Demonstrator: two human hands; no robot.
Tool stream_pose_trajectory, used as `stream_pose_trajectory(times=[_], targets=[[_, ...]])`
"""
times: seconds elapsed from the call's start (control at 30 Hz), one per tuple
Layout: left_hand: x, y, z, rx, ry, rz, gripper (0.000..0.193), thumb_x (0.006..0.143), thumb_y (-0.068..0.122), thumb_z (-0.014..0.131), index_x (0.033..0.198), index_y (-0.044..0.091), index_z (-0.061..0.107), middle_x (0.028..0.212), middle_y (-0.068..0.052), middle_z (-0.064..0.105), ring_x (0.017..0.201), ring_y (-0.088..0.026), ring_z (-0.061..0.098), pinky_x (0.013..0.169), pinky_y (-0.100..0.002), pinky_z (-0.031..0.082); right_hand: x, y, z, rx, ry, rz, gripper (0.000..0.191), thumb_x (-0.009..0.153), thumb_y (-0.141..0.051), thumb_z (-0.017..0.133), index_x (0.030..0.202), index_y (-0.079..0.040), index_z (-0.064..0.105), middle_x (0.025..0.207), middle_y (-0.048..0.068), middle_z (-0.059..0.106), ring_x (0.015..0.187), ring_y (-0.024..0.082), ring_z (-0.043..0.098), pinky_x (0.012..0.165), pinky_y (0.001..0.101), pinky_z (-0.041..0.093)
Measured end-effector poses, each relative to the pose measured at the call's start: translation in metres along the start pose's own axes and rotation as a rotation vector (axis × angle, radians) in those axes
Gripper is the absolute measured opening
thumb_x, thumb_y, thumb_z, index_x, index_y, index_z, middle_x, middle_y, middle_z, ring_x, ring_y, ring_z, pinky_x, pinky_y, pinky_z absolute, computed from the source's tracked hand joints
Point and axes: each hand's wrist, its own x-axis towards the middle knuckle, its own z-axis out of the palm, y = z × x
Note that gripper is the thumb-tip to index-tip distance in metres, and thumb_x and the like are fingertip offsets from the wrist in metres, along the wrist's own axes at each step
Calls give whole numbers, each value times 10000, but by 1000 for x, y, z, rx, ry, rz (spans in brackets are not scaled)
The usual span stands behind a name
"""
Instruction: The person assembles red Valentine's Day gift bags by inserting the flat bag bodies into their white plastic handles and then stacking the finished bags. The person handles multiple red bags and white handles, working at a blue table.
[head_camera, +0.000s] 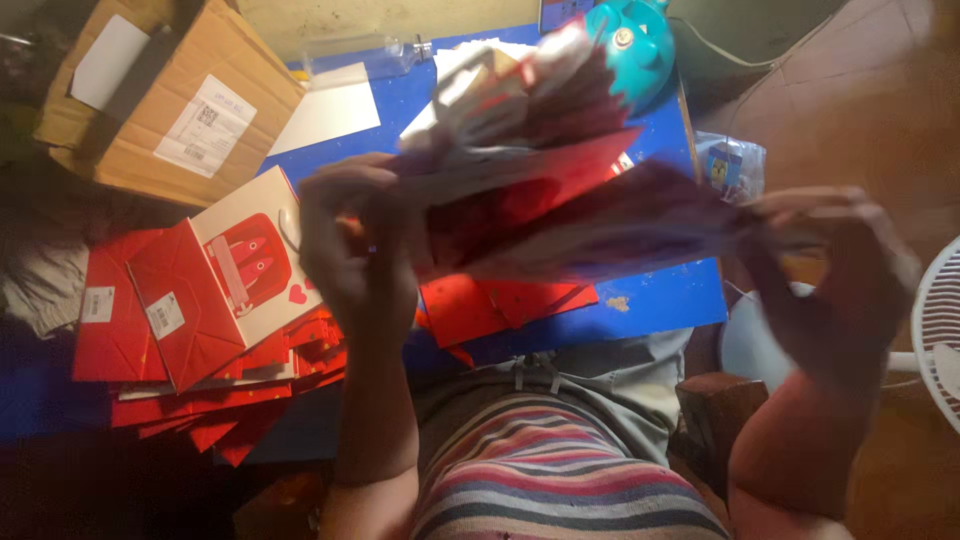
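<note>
Both my hands hold a red and white paper bag (560, 200) up over the blue table (660, 300); the bag is blurred with motion. My left hand (350, 245) grips its left edge. My right hand (830, 270) pinches its right end, past the table's right edge. More red paper pieces (500, 305) lie on the table below the bag.
A stack of flat red and white bags (200, 320) lies at the left. A cardboard box (170, 90) stands at the upper left. A white sheet (325, 110), a clear plastic bottle (370, 55) and a teal round object (630, 45) sit at the table's far side. A white fan (940, 330) is at the right.
</note>
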Motion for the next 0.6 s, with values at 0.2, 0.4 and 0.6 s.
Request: stream_pose_trajectory(times=[0.2, 0.4, 0.6], targets=[[-5, 30, -4, 80, 312, 295, 215, 1016, -67, 595, 1124, 64, 464, 1104, -165, 623, 877, -139, 526, 788, -256, 463, 13, 100, 48, 482, 39, 403, 224, 950, 30, 710, 1145, -44, 630, 1062, -5, 596, 946, 63, 580, 835, 230, 499], [-12, 36, -5, -16, 271, 389, 222, 1088, 20, 594, 1171, 107, 407, 1177, -131, 590, 977, -169, 624, 889, -289, 549, 12, 157, 127, 365, -151, 653, 302, 897, -43, 720, 1189, -69, 647, 1010, 17, 680, 873, 112, 636, 739, 293, 536], [-26, 1, -1, 4, 167, 218, 174, 1061, -15, 625, 1154, 46, 490, 1140, -140, 603, 973, -164, 579, 863, -270, 483, 22, 139, 126, -93, -14, 170, 262, 935, 14, 709, 1194, 9, 670, 1186, 139, 662, 1091, 241, 651, 905, 341, 556]])
